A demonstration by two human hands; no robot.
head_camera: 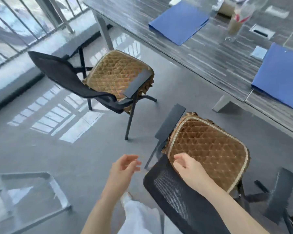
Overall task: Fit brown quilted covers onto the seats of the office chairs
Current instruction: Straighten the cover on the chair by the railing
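We see both hands empty with fingers loosely spread; our left hand [125,168] hovers over the floor [57,157], our right hand [188,168] over the near brown quilted cover [213,149], at the near office chair's [172,191] mesh backrest; a second cover [115,71] sits on the far office chair [61,73]; blue folders [179,22] lie on the surface [210,54].
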